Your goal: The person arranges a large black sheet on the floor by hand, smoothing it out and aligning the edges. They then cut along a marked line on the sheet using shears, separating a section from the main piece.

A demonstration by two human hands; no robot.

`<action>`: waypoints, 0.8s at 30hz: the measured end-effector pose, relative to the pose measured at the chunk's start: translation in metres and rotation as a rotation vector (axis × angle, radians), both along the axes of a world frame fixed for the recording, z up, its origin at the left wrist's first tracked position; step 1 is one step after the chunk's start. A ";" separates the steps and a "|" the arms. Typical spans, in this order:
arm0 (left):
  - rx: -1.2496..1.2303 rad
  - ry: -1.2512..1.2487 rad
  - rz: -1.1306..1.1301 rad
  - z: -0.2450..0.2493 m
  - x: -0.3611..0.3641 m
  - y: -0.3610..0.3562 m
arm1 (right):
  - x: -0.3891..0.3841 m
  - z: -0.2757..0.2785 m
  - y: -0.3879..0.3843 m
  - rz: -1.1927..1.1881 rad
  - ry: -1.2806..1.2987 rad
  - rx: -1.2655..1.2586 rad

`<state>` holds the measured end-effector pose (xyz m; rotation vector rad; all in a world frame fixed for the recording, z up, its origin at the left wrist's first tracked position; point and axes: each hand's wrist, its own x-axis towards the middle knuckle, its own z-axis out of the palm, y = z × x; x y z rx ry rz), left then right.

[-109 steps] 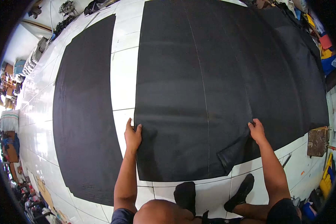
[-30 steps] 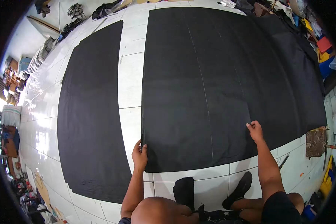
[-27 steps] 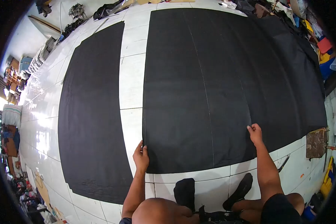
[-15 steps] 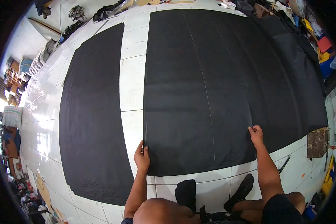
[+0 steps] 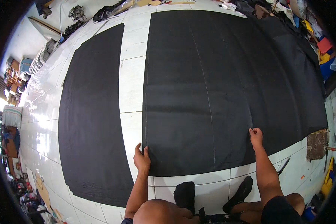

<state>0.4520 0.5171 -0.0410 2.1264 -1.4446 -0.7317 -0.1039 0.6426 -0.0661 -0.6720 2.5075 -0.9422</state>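
Observation:
A large black sheet of fabric or synthetic leather (image 5: 179, 86) lies across the tiled floor, marked with thin pale lengthwise lines. At its near left edge is my left hand (image 5: 142, 159), closed around the border with the thumb on the right and fingers on the left. My right hand (image 5: 256, 138) pinches up a small fold further right, near a faint line, and a raised crease runs away from the fingertips. To the left a separate, narrower black piece (image 5: 93, 112) lies flat, with a strip of white floor between the two.
My two dark-covered feet (image 5: 184, 194) rest on the tiles before the sheet's near edge. A brown block-like object (image 5: 317, 145) stands at its right corner, with a dark slim tool (image 5: 283, 166) nearby. Piled materials (image 5: 324, 44) crowd the right; clutter lines the far left.
Both hands keep their grip and sit very slightly lower in view. The sheet's near left edge has shifted a touch leftward, and its pale lines slant a little differently toward the far end.

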 end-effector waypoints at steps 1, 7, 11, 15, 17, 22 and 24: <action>-0.001 -0.005 0.003 0.000 -0.001 -0.001 | 0.001 0.001 -0.001 -0.009 -0.008 -0.008; -0.003 0.036 -0.015 0.002 -0.001 0.001 | -0.003 -0.006 -0.005 -0.061 -0.088 -0.099; 0.017 0.064 -0.069 0.007 0.004 0.003 | -0.006 0.001 -0.005 -0.032 -0.095 -0.055; 0.029 0.085 -0.090 0.010 0.004 0.003 | -0.001 0.017 -0.008 -0.048 -0.099 -0.008; 0.028 0.077 -0.100 0.013 0.003 0.004 | -0.003 0.015 -0.007 -0.049 -0.104 0.007; 0.021 0.071 -0.108 0.011 0.003 0.002 | -0.012 0.008 -0.007 -0.005 -0.106 0.039; 0.023 0.072 -0.124 0.013 0.005 0.002 | -0.010 0.013 -0.005 -0.013 -0.111 0.058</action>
